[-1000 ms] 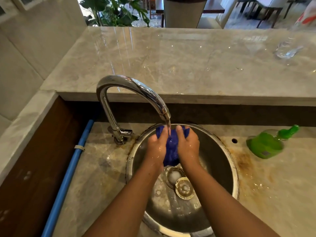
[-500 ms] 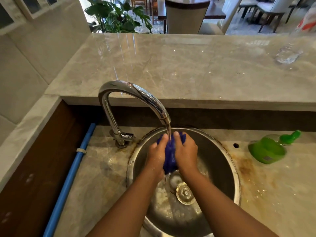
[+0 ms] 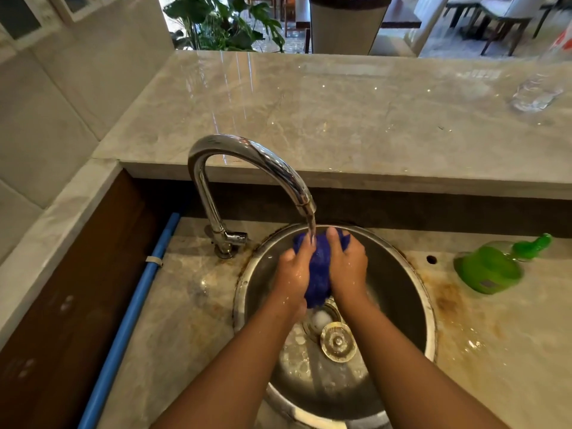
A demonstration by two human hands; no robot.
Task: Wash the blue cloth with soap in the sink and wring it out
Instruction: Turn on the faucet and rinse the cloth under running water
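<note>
Blue cloth (image 3: 318, 267), green bottle (image 3: 489, 269), silver faucet (image 3: 247, 156).

- You will find no text, brand, number or sign that can be read anywhere in this view.
- The green soap bottle (image 3: 489, 269), lying on the worktop (image 3: 495, 351) well to the right of your grip on the blue cloth (image 3: 317, 274), carries a small dark label patch, but it is too blurred for you to read.
</note>
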